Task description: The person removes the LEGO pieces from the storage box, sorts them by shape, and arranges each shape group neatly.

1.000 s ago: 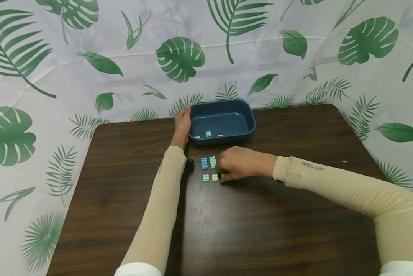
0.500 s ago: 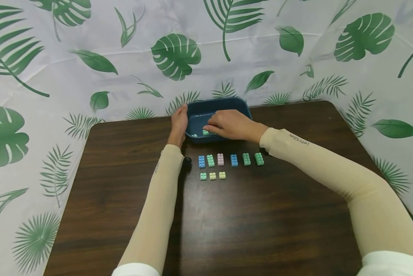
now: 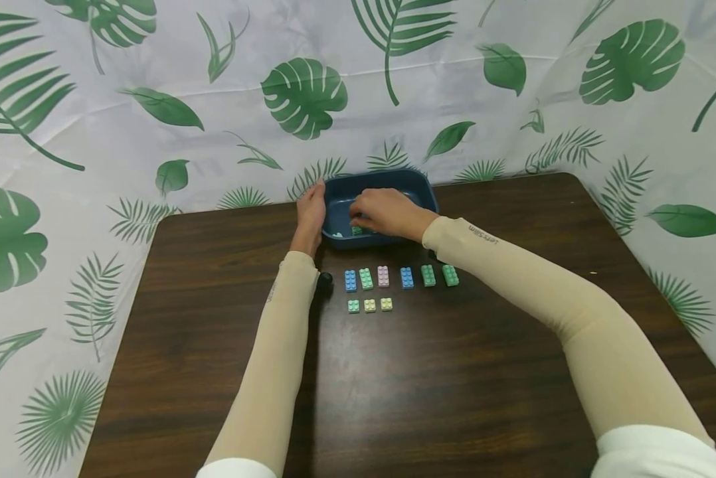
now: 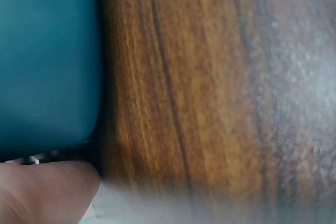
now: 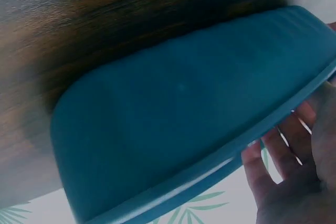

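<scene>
At the table's back stands a dark blue plastic bin (image 3: pixel 388 240), its side wall filling much of the right wrist view. My left hand (image 3: pixel 311 209) holds the bin's left end; in the left wrist view the thumb (image 4: pixel 50 190) lies along the bin's outside. Over the front rim, my right hand (image 3: pixel 388 211) reaches in, its fingers bent down and spaced apart. A small green toy brick (image 3: pixel 357 231) shows just below those fingers; the rim hides the fingertips in the right wrist view. Another pale piece (image 3: pixel 337 234) lies in the bin's front left corner.
In front of the bin, long bricks form a row: blue (image 3: pixel 350 280), light green (image 3: pixel 366 278), pink (image 3: pixel 383 276), then another blue (image 3: pixel 406 277) and two greens. Below sit small teal (image 3: pixel 353 306) and yellow bricks (image 3: pixel 370 305). A leaf-patterned cloth hangs behind the table (image 3: pixel 483 372).
My right hand has left the brick rows and moved up into the bin, uncovering pink, blue, green and yellow bricks. Lately it has shifted slightly left. My left hand stays at the bin.
</scene>
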Tool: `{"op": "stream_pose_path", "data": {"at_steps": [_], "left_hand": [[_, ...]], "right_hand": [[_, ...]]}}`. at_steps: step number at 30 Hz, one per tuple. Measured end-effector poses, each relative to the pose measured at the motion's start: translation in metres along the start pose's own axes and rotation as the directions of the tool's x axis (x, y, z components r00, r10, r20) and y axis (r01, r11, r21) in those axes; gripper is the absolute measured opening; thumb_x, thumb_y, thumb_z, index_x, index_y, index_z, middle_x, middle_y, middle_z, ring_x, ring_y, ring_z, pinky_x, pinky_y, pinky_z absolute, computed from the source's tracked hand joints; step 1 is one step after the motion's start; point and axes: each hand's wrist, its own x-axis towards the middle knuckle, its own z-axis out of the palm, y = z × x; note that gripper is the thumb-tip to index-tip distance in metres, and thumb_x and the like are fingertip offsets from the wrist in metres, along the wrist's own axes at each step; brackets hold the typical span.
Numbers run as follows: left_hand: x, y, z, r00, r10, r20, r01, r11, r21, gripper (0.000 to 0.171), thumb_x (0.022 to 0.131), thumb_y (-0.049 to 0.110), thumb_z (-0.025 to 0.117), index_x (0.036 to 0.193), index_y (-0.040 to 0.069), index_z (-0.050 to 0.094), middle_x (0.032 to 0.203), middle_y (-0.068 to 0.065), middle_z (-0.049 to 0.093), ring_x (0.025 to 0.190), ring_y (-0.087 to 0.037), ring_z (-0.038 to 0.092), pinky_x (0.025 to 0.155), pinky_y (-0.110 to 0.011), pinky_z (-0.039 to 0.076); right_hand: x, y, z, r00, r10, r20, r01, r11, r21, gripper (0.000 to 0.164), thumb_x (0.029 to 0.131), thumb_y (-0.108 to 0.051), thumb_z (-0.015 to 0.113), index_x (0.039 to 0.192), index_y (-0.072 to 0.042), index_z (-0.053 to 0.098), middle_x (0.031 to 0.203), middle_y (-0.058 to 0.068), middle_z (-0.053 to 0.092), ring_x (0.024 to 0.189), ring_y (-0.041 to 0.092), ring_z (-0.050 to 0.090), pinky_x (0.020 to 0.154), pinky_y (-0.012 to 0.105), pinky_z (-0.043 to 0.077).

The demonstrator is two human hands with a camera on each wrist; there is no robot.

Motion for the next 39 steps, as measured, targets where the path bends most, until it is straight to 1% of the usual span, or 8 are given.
{"op": "stream_pose_path", "data": {"at_steps": [4, 7, 16, 22, 26, 30, 35, 39], "left_hand": [[0.000, 0.001, 0.002, 1.000, 0.009, 0.005, -0.009, 1.000, -0.008, 0.053, 0.113, 0.051, 0.042, 0.158, 0.024, 0.052, 0.173, 0.005, 0.035, 0.163, -0.018, 0.027, 0.135, -0.040, 0.025], [0.001, 0.001, 0.003, 1.000, 0.018, 0.004, -0.018, 1.000, -0.010, 0.052, 0.113, 0.051, 0.042, 0.155, 0.024, 0.055, 0.172, 0.005, 0.037, 0.162, -0.018, 0.029, 0.134, -0.039, 0.026], [0.001, 0.004, 0.005, 1.000, 0.007, 0.003, -0.007, 1.000, -0.009, 0.052, 0.113, 0.051, 0.041, 0.156, 0.024, 0.054, 0.172, 0.005, 0.037, 0.163, -0.017, 0.028, 0.135, -0.038, 0.024], [0.000, 0.004, 0.004, 1.000, 0.016, -0.006, -0.016, 1.000, -0.012, 0.054, 0.113, 0.050, 0.042, 0.159, 0.023, 0.050, 0.173, 0.004, 0.036, 0.163, -0.018, 0.027, 0.135, -0.038, 0.024], [-0.001, 0.003, 0.002, 1.000, 0.015, -0.006, -0.015, 1.000, -0.010, 0.054, 0.113, 0.050, 0.042, 0.160, 0.023, 0.049, 0.174, 0.004, 0.035, 0.163, -0.018, 0.027, 0.135, -0.038, 0.024], [-0.001, 0.002, 0.000, 1.000, 0.009, -0.008, -0.009, 1.000, -0.007, 0.054, 0.113, 0.050, 0.042, 0.160, 0.025, 0.049, 0.174, 0.004, 0.035, 0.163, -0.018, 0.027, 0.135, -0.039, 0.025], [0.000, 0.002, 0.001, 1.000, 0.017, -0.017, -0.017, 1.000, -0.006, 0.053, 0.113, 0.048, 0.043, 0.160, 0.023, 0.049, 0.173, 0.002, 0.035, 0.163, -0.019, 0.028, 0.135, -0.038, 0.024], [0.000, 0.002, 0.001, 1.000, 0.018, -0.010, -0.018, 1.000, -0.004, 0.055, 0.113, 0.049, 0.042, 0.161, 0.022, 0.047, 0.174, 0.002, 0.035, 0.164, -0.019, 0.027, 0.135, -0.037, 0.023]], "right_hand": [[0.003, -0.001, 0.001, 0.998, 0.020, 0.062, -0.019, 1.000, -0.016, 0.027, 0.101, -0.030, 0.075, 0.124, -0.017, 0.079, 0.120, 0.005, 0.078, 0.109, 0.024, 0.071, 0.093, 0.040, 0.062], [0.005, 0.000, 0.002, 0.995, 0.031, 0.091, -0.027, 0.999, -0.038, 0.027, 0.100, -0.031, 0.076, 0.123, -0.018, 0.080, 0.121, 0.004, 0.078, 0.112, 0.023, 0.071, 0.097, 0.040, 0.062], [0.008, 0.002, 0.002, 0.995, 0.022, 0.093, -0.022, 1.000, -0.004, 0.022, 0.096, -0.021, 0.080, 0.117, -0.017, 0.083, 0.121, 0.004, 0.080, 0.111, 0.022, 0.075, 0.097, 0.038, 0.063], [0.010, 0.002, 0.003, 0.998, 0.001, 0.069, -0.001, 1.000, 0.012, 0.020, 0.096, -0.016, 0.080, 0.115, -0.016, 0.083, 0.119, 0.005, 0.081, 0.108, 0.022, 0.076, 0.095, 0.038, 0.063], [0.008, 0.000, 0.001, 0.998, 0.002, 0.057, -0.003, 1.000, 0.010, 0.021, 0.098, -0.015, 0.078, 0.119, -0.014, 0.082, 0.120, 0.007, 0.080, 0.108, 0.025, 0.075, 0.095, 0.040, 0.063], [0.003, -0.003, -0.004, 1.000, 0.003, 0.019, -0.002, 0.999, -0.054, 0.024, 0.101, -0.018, 0.075, 0.124, -0.014, 0.078, 0.121, 0.007, 0.077, 0.111, 0.025, 0.071, 0.094, 0.040, 0.062], [-0.012, -0.011, -0.016, 0.998, -0.041, -0.045, 0.033, 0.986, -0.161, 0.024, 0.101, -0.022, 0.075, 0.124, -0.014, 0.076, 0.117, 0.006, 0.075, 0.108, 0.025, 0.068, 0.088, 0.040, 0.061], [-0.031, -0.019, -0.029, 0.991, -0.091, -0.095, 0.075, 0.983, -0.168, 0.024, 0.101, -0.022, 0.075, 0.122, -0.012, 0.076, 0.115, 0.007, 0.075, 0.106, 0.027, 0.068, 0.087, 0.041, 0.061]]}}
